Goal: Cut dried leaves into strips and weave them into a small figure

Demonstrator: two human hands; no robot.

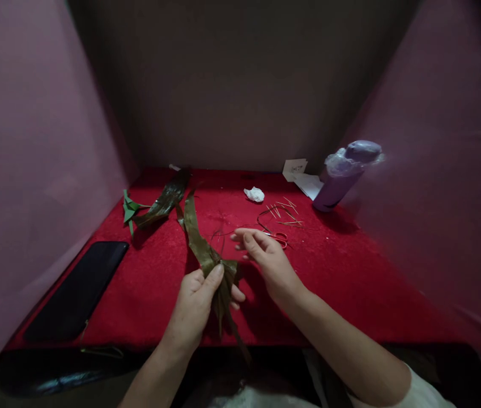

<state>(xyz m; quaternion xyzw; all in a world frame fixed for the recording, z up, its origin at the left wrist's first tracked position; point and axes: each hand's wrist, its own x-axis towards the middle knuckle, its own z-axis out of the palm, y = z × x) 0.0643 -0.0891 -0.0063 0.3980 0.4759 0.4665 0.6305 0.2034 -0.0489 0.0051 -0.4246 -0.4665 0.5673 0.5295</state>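
My left hand point(195, 300) is closed around a folded, brownish-green long leaf point(198, 241), the thumb pressing on its gathered middle. One wide blade of the leaf rises away from me, and pleated ends with a narrow strip hang below the fingers. To its right, my right hand point(268, 258) is raised above the cloth, apart from the leaf. Its fingers are curled and the thumb lies close to the index finger; whatever may be between them is too fine to make out. Red-handled scissors point(281, 239) lie just beyond this hand, partly covered by it.
On the red cloth point(342, 283) are a dark pouch point(79, 289), another dark leaf point(166, 198), a green folded leaf piece point(130, 208), crumpled white tissue point(254, 194) and several toothpicks point(289, 222). A purple bottle point(337, 184) leans at right beside white papers point(308, 184). Pink panels flank both sides.
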